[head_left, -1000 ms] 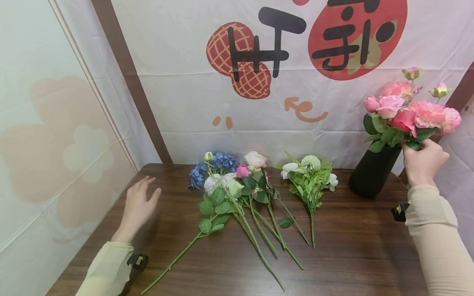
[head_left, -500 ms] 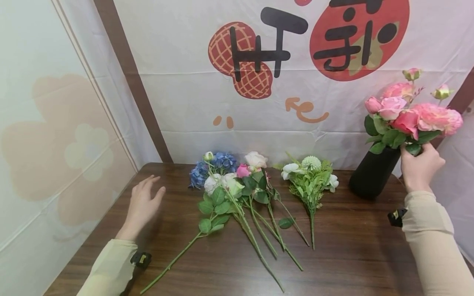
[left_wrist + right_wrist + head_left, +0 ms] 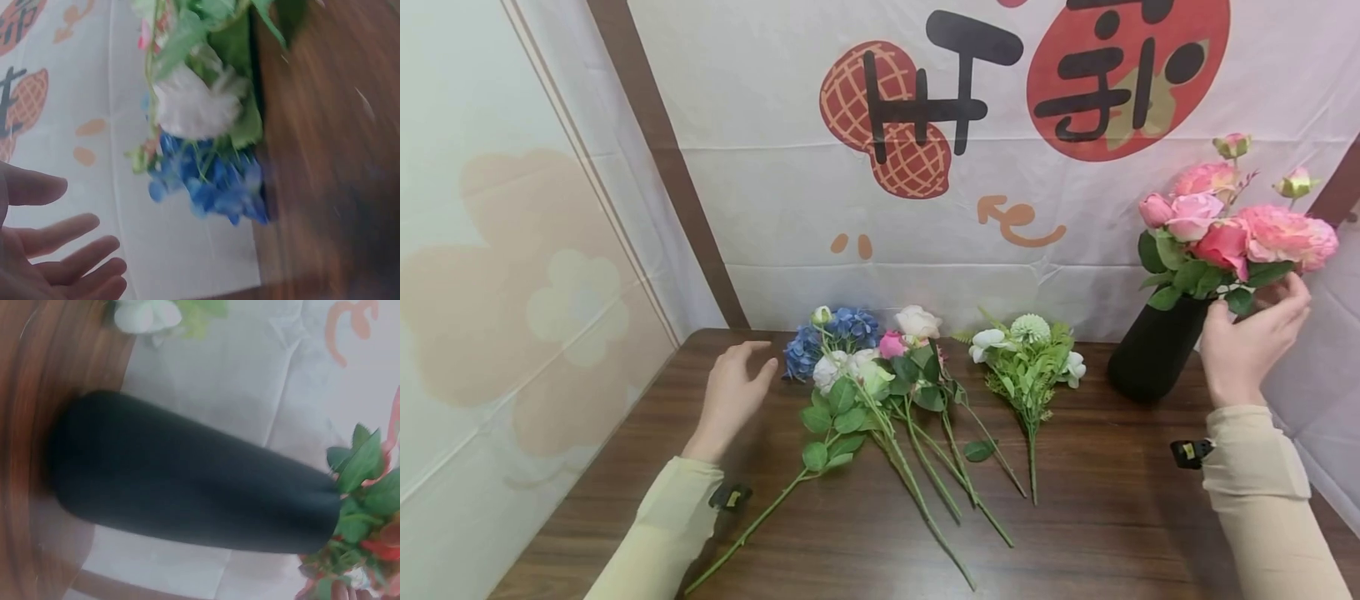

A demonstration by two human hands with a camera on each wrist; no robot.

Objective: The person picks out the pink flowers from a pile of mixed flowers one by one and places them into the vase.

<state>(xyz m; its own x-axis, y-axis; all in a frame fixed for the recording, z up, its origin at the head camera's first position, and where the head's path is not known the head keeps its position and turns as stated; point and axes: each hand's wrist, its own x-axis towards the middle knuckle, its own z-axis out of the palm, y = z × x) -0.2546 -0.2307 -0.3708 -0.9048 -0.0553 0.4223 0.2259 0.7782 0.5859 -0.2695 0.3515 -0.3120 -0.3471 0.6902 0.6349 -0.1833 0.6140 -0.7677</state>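
My left hand [image 3: 730, 400] hovers over the table's left side, fingers loosely extended and holding nothing. To its right lies a blue hydrangea [image 3: 801, 354], with a whitish bloom [image 3: 194, 103] beside it in the left wrist view. At the right stands a black vase [image 3: 1157, 354] with pink flowers [image 3: 1221, 237] and green leaves in it. Beside the vase's mouth, my right hand [image 3: 1251, 354] has its fingers spread under the blooms; whether they touch the leaves is hard to tell. The right wrist view shows the vase [image 3: 194, 481] close up, with only fingertips at the bottom corner.
Several loose stems lie on the brown table [image 3: 1097, 533], including a pale rose [image 3: 917, 323] and a long leafy stem [image 3: 752, 529]. A green and white bunch [image 3: 1030, 367] lies left of the vase. A printed white cloth [image 3: 775, 192] hangs behind the table.
My right hand has loosened from a pinch at the vase's mouth and spread its fingers. My left hand has moved right, toward the blue hydrangea. The vase and loose flowers stay put.
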